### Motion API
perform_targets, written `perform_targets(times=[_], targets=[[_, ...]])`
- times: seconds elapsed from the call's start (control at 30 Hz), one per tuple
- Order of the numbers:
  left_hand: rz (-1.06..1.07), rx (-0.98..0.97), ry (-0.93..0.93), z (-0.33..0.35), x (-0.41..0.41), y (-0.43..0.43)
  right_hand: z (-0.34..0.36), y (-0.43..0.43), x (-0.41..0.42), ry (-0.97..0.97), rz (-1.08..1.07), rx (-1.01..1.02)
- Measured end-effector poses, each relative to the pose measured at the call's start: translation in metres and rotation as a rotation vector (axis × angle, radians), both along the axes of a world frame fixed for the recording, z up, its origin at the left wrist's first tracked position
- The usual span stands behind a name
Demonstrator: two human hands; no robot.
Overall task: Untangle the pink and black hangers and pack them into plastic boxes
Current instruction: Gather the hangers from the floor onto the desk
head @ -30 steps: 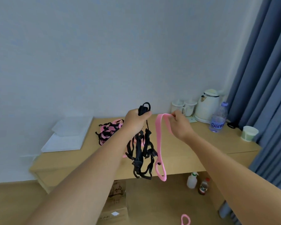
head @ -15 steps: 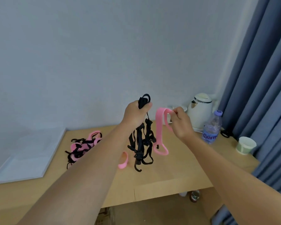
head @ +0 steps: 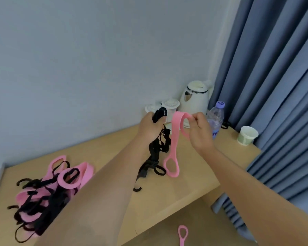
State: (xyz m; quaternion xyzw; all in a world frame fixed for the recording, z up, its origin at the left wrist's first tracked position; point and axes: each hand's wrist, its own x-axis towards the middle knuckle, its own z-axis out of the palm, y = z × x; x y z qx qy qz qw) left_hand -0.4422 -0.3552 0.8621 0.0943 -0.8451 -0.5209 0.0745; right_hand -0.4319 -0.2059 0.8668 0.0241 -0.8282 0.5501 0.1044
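Above the desk (head: pixel 178 190), both hands are up and busy. Left hand (head: pixel 150 128) is curled tight round the top of a dangling bunch of black hangers (head: pixel 156 155), with the top loop poking out above the thumb. Right hand (head: pixel 201 134) pinches the top loop of a single pink hanger (head: pixel 172 146) between thumb and fingers (head: pixel 197 117). That pink strip hangs right beside the black bunch, its lower loop close to the black tails. Whether the two are fully free of each other, I can't tell from this angle.

Down at the left, the big pink and black tangle (head: pixel 48 189) lies on the desk, partly behind the left forearm. No plastic box shows in this view.

Now the risks. Pull the pink one away sharply and a black hook could snag its lower loop and drag the whole bunch along. That light pinch could slip too, and a stray pink hanger (head: pixel 183 234) lies on the floor below the desk edge. Swing wide to the right and the water bottle (head: pixel 215 119) and paper cup (head: pixel 247 135) are close enough to get knocked.
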Motion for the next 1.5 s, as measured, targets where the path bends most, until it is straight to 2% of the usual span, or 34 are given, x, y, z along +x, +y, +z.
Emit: perform_targets(times=[0.17,0.3,0.37,0.47,0.5,0.63,0.7,0.87,0.93,1.07,1.23,1.33,1.5], targets=[[-0.034,-0.129,-0.218,-0.064,-0.02,-0.007,-0.014,0.006,-0.007,-0.02,-0.089,0.007],[0.027,-0.56,-0.381,-0.076,-0.011,-0.016,-0.009,0.0,-0.006,-0.005,-0.066,0.002],[0.012,-0.579,-0.356,-0.073,-0.008,-0.016,-0.007,-0.003,-0.007,0.011,-0.062,-0.047],[-0.182,-0.512,-0.231,-0.054,-0.007,-0.003,0.0,-0.017,-0.005,0.063,-0.051,-0.075],[-0.262,-0.416,-0.206,-0.048,-0.005,0.002,0.005,-0.024,-0.002,0.086,-0.035,-0.065],[-0.445,0.085,-0.373,-0.02,0.009,0.008,0.033,-0.051,0.004,0.15,0.014,-0.132],[-0.462,0.133,-0.41,-0.009,0.019,0.005,0.045,-0.057,0.004,0.174,0.018,-0.157],[-0.303,0.457,-0.341,0.017,0.049,-0.023,0.058,-0.065,0.006,0.171,0.049,-0.14],[-0.23,0.525,-0.312,0.029,0.061,-0.041,0.053,-0.071,0.01,0.133,0.071,-0.135],[-0.037,0.502,-0.205,0.043,0.084,-0.077,0.034,-0.092,0.029,-0.007,0.195,-0.106],[0.327,0.403,-0.067,0.039,0.115,-0.123,0.0,-0.136,0.079,-0.179,0.398,-0.088],[0.426,0.463,-0.039,0.039,0.139,-0.142,-0.016,-0.165,0.107,-0.256,0.518,-0.097],[0.534,0.571,-0.065,0.029,0.193,-0.179,-0.023,-0.203,0.148,-0.401,0.711,-0.233]])
